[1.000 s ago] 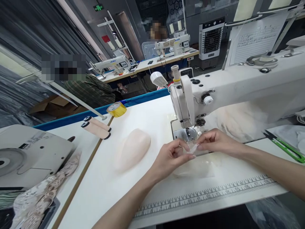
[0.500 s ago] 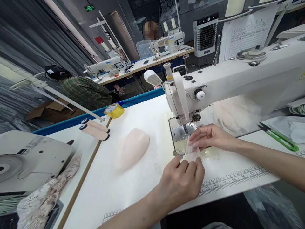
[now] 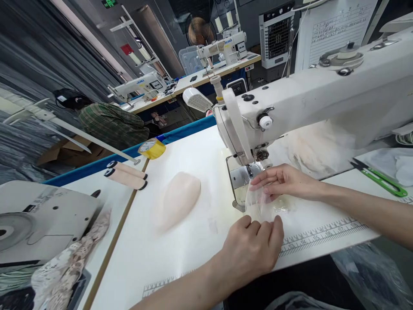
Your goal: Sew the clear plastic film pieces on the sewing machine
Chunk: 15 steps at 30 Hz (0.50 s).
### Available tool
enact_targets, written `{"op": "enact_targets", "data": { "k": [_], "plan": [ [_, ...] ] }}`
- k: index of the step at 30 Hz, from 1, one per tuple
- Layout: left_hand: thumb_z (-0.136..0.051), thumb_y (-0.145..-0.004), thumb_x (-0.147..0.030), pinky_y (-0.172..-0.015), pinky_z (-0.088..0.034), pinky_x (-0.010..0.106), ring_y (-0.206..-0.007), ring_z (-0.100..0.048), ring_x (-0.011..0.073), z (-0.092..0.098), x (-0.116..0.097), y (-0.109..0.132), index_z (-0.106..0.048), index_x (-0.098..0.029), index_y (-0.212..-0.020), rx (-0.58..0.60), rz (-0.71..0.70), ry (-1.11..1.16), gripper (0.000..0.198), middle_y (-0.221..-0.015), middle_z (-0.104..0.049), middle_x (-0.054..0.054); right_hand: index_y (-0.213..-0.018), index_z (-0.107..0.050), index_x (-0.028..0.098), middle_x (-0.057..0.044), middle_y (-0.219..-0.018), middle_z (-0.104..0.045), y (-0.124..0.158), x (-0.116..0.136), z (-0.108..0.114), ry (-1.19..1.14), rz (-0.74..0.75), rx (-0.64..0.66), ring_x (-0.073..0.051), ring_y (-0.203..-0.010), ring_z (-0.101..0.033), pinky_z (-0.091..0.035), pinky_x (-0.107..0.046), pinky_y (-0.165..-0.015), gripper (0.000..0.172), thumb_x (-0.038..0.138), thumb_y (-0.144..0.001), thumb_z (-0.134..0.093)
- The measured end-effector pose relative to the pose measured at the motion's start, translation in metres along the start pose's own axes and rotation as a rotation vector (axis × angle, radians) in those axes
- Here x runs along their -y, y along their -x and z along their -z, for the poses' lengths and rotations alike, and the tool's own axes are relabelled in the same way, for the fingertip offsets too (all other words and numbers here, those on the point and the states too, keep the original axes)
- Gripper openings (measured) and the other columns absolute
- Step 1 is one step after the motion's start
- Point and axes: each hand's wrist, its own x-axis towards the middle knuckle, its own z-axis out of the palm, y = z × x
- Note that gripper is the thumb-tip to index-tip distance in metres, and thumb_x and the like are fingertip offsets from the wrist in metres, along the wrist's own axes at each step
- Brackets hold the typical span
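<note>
A thin, pale, see-through piece of fabric [image 3: 258,206] is stretched between my two hands just in front of the sewing machine's needle plate [image 3: 240,178]. My left hand [image 3: 254,249] is closed, pinching the near edge of the fabric at the table's front. My right hand [image 3: 284,183] rests on the far edge beside the presser foot, fingers pressed together on the fabric. The white sewing machine [image 3: 306,103] arches over the right hand.
A pale pink moulded pad [image 3: 177,200] lies left of the needle. Two pink rolls [image 3: 125,174] and a yellow tape roll [image 3: 152,148] sit further left. Green snips [image 3: 377,177] lie at the right. Lace fabric [image 3: 64,267] and another machine [image 3: 38,215] are at the near left.
My left hand has drawn back toward the table's front edge, pulling the fabric out from the needle. The right hand stayed by the presser foot. The view shifted slightly.
</note>
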Motion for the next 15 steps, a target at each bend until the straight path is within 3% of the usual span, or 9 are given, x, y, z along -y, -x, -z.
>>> {"op": "enact_targets", "data": {
  "k": [5,8,10,11,13,15],
  "plan": [
    [-0.059,-0.086,-0.022,-0.043,-0.027,0.027,-0.043,-0.040,0.0085,0.006,0.010,0.007,-0.060,-0.010,-0.108,-0.100,-0.007,0.191,0.025,-0.052,-0.049,-0.005,-0.111,-0.064,0.016,-0.008,-0.114,-0.065,0.000,-0.003,0.003,0.010,0.033,0.041,-0.015,-0.080,-0.067,-0.056,-0.027,-0.074,0.029,0.018,-0.082,-0.062],
    [-0.053,-0.089,-0.017,-0.049,-0.035,0.024,-0.050,-0.047,0.0084,0.007,0.035,0.010,-0.059,-0.017,-0.104,-0.162,0.293,0.332,0.016,-0.058,-0.055,-0.004,-0.117,-0.061,0.019,-0.008,-0.120,-0.062,0.001,-0.005,0.005,0.053,0.073,0.112,-0.015,-0.081,-0.067,-0.056,-0.029,-0.077,0.033,0.017,-0.084,-0.061],
    [-0.052,-0.091,-0.020,-0.062,-0.045,0.023,-0.069,-0.058,0.0103,0.004,0.056,0.010,-0.057,-0.020,-0.107,-0.163,0.585,0.523,0.017,-0.079,-0.063,0.000,-0.122,-0.059,0.021,-0.008,-0.122,-0.061,0.003,-0.004,0.004,0.122,0.094,0.151,-0.015,-0.083,-0.067,-0.055,-0.030,-0.078,0.037,0.017,-0.085,-0.060],
    [-0.052,-0.091,-0.024,-0.073,-0.047,0.025,-0.085,-0.060,0.0128,0.002,0.065,0.009,-0.055,-0.021,-0.111,-0.130,0.679,0.652,0.020,-0.095,-0.064,0.003,-0.123,-0.058,0.021,-0.008,-0.122,-0.060,0.004,-0.003,0.002,0.160,0.099,0.160,-0.015,-0.084,-0.067,-0.055,-0.029,-0.079,0.039,0.016,-0.085,-0.060],
    [-0.051,-0.092,-0.034,-0.089,-0.046,0.030,-0.111,-0.054,0.0182,-0.002,0.080,0.007,-0.049,-0.023,-0.122,0.012,0.741,0.979,0.033,-0.120,-0.058,0.007,-0.125,-0.057,0.021,-0.007,-0.120,-0.061,0.007,0.002,-0.003,0.219,0.099,0.161,-0.015,-0.083,-0.067,-0.054,-0.030,-0.078,0.041,0.016,-0.084,-0.060],
    [-0.052,-0.089,-0.043,-0.087,-0.047,0.033,-0.111,-0.054,0.0211,-0.005,0.089,0.005,-0.048,-0.024,-0.126,0.179,0.700,1.291,0.041,-0.118,-0.059,0.008,-0.125,-0.057,0.020,-0.006,-0.109,-0.066,0.010,0.008,-0.012,0.260,0.103,0.159,-0.016,-0.080,-0.067,-0.054,-0.031,-0.078,0.042,0.016,-0.084,-0.059]
  ]
}}
